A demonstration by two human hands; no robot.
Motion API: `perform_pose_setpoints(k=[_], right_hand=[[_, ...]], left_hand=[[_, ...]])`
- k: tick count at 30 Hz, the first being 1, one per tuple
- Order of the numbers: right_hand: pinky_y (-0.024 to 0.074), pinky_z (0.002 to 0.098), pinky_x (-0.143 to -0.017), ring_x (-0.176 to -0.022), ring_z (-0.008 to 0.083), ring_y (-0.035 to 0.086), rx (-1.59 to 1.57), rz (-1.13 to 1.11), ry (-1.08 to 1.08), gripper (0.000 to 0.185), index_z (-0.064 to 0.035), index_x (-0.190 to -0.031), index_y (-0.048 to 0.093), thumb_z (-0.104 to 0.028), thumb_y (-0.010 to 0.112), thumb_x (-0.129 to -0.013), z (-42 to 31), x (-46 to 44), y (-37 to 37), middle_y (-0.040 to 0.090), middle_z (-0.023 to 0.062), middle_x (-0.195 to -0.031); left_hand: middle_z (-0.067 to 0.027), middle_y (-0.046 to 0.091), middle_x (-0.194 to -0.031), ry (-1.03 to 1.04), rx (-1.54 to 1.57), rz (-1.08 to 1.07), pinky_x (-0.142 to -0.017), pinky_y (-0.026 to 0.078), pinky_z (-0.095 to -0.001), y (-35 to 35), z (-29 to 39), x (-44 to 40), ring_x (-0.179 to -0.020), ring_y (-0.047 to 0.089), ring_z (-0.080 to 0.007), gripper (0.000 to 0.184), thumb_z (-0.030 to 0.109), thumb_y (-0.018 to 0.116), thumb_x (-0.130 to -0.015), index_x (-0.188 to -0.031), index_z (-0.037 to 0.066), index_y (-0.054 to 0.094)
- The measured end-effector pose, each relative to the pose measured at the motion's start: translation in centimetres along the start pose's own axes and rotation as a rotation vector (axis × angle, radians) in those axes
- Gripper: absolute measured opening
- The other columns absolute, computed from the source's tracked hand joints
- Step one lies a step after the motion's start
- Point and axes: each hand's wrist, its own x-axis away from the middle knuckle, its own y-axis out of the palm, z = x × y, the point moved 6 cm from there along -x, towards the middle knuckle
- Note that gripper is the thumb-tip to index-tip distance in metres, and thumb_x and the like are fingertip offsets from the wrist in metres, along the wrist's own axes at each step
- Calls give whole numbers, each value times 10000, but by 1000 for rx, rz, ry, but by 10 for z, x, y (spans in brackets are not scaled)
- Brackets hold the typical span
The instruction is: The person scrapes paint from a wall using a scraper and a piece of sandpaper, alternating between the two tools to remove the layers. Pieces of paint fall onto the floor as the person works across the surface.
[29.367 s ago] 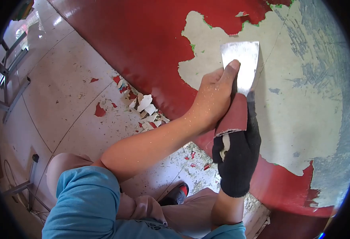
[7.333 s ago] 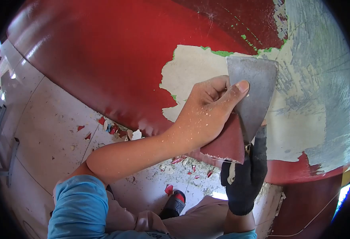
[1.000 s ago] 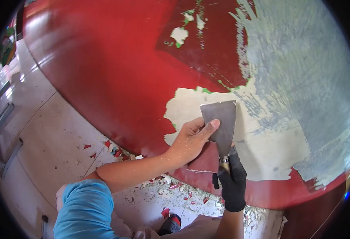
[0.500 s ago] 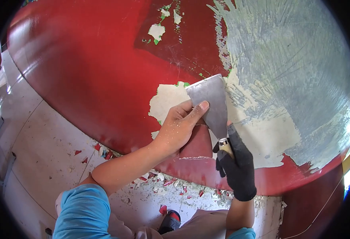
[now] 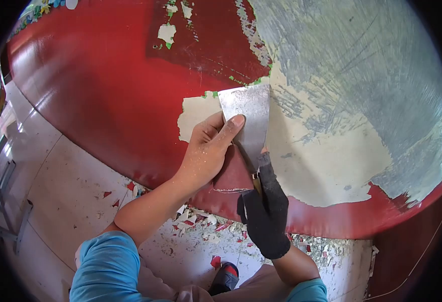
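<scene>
A wide putty knife [image 5: 247,113] lies against the curved red surface [image 5: 100,105], its blade edge at the upper border of a bare cream patch [image 5: 198,113]. My left hand [image 5: 208,146] is bare and dusty. Its thumb presses the blade's face; the other fingers are curled, partly hidden behind the blade. Under that hand, a curled flap of red paint [image 5: 233,173] hangs with a pale torn edge. My right hand [image 5: 266,216], in a black glove with the index fingertip bare, is closed round the handle, which is mostly covered.
Grey-streaked and cream scraped area [image 5: 332,166] spreads over the right side. Darker red paint [image 5: 206,40] with chipped spots lies above. Paint chips [image 5: 206,221] litter the tiled floor [image 5: 60,176] below. A metal frame [image 5: 9,201] stands at left, a thin cord [image 5: 422,256] at right.
The view has shifted, so the surface sits a little higher. Both hands and the putty knife appear further left; the blade stands more upright and catches more light. Both grips look the same.
</scene>
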Motion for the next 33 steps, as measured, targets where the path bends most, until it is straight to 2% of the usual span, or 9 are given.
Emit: perform_pose_setpoints(k=[6, 8, 13, 15, 19, 26, 29, 31, 33], right_hand=[[359, 208, -425, -472, 67, 432, -65, -18, -43, 629, -54, -1415, 291, 104, 370, -811, -21, -17, -4, 490, 16, -763], [338, 205, -409, -454, 67, 415, -318, 36, 208, 616, -40, -1408, 302, 85, 391, -811, -17, -18, -5, 471, 6, -655], [314, 205, -393, -424, 66, 383, -397, 131, 82, 569, -5, -1368, 364, 40, 426, -804, -11, 8, -4, 447, 15, -554], [321, 205, -394, -422, 73, 391, -482, 149, 212, 549, 4, -1349, 391, 36, 427, -801, -9, 10, -11, 448, 13, -544], [356, 204, -448, -547, 70, 464, -482, 153, 244, 514, -9, -1330, 428, 67, 468, -824, -16, 6, -21, 558, 63, -770], [458, 234, -589, -657, 120, 565, -36, 95, 172, 438, 7, -1259, 506, 19, 519, -821, -25, -17, -32, 611, 95, -878], [455, 280, -826, -944, 174, 594, -149, 70, 425, 415, 12, -1228, 532, 0, 541, -813, -34, -24, -27, 621, 124, -1073], [396, 318, -937, -1103, 206, 536, 34, 103, 278, 420, 23, -1226, 524, 0, 549, -807, -36, -12, -32, 571, 164, -1205], [429, 317, -894, -1035, 218, 574, 10, 116, 184, 419, 43, -1223, 512, 0, 550, -808, -30, -4, -34, 578, 179, -1183]], left_hand=[[-64, 633, -980, -10, 134, 62, -756, 474, -262, 6, 13, 0, -845, 593, -110, 313, 245, 541, -927, -1102, -13, 569], [-100, 630, -956, -30, 246, 69, -693, 513, -283, 8, 9, -1, -774, 621, -149, 309, 249, 535, -929, -1079, -21, 552], [-92, 625, -939, -155, 344, 96, -703, 509, -278, 18, -10, 12, -777, 617, -145, 321, 262, 546, -923, -1073, -22, 548], [-86, 605, -980, -141, 349, 83, -674, 561, -364, 16, -19, 11, -813, 623, -176, 306, 255, 524, -926, -1116, 15, 512], [-69, 616, -946, -107, 391, 143, -727, 474, -258, 20, -19, 13, -807, 575, -107, 326, 286, 551, -922, -1060, -9, 555], [-89, 606, -950, -35, 412, 154, -727, 508, -293, 19, -6, 4, -805, 609, -142, 340, 311, 531, -926, -1034, -11, 534], [-96, 594, -995, -42, 348, 99, -738, 497, -307, 18, 5, 3, -833, 595, -173, 341, 316, 516, -926, -1091, 17, 515], [-81, 605, -963, -129, 453, 94, -715, 485, -286, 22, -8, 10, -794, 593, -155, 320, 316, 533, -920, -1066, 31, 534], [-88, 614, -944, -104, 362, 176, -715, 511, -289, 15, -13, 11, -786, 608, -135, 367, 304, 548, -921, -1071, -31, 539]])
